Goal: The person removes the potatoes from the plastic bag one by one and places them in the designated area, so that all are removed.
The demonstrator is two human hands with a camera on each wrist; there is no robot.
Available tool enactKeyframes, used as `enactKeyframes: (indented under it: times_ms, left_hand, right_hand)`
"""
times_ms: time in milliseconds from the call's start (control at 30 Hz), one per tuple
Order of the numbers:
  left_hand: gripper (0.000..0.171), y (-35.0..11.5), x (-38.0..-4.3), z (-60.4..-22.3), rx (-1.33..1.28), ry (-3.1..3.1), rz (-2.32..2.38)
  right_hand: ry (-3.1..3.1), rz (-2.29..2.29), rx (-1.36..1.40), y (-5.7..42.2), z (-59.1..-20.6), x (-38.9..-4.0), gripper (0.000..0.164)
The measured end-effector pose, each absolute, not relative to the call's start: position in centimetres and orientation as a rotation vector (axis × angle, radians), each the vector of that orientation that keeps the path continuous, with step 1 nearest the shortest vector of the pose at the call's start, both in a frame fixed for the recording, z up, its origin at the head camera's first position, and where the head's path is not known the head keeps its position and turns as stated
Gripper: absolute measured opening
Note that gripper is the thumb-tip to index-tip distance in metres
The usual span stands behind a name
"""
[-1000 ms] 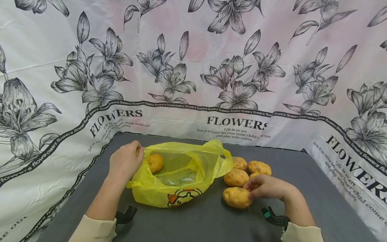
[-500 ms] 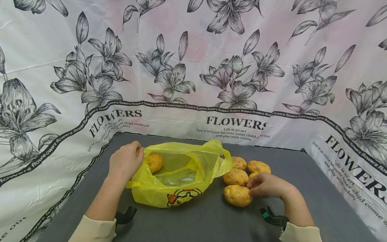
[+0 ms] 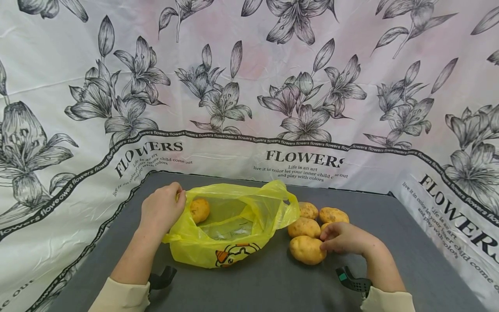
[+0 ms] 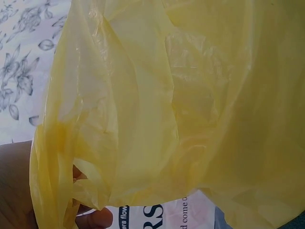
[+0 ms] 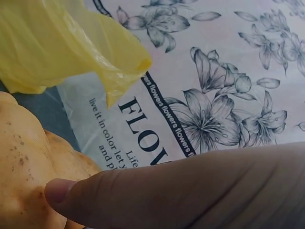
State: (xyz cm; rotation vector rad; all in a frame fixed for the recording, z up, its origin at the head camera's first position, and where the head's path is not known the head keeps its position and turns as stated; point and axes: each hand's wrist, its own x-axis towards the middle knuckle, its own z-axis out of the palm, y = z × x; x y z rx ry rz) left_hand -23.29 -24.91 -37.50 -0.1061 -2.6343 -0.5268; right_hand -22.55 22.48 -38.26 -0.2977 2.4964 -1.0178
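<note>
A thin yellow plastic bag with a printed cartoon lies on the table, its mouth spread. One potato shows inside, near the left side. My left hand grips the bag's left edge; in the left wrist view the yellow film hides most of that hand. To the right of the bag, several potatoes sit in a cluster. My right hand pinches the right end of the nearest potato, and in the right wrist view its thumb presses on the skin.
Behind the nearest potato sit another potato, one farther back and one at right; another is partly hidden by the right hand. The grey table meets a flower-printed curtain at its back and sides.
The nearest potato has shifted slightly away from me and to the right, turning a little, with my right hand at its end. The left hand and bag have stayed put.
</note>
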Motion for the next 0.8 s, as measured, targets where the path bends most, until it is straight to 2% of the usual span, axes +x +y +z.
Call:
enactKeyframes:
  times_ms: [800]
  left_hand:
    - [0.017, -24.81, -23.35, -37.57, -0.093, -2.655, -0.515]
  right_hand:
    - [2.584, -0.941, -0.255, 22.50, -38.03, -22.28, 0.030]
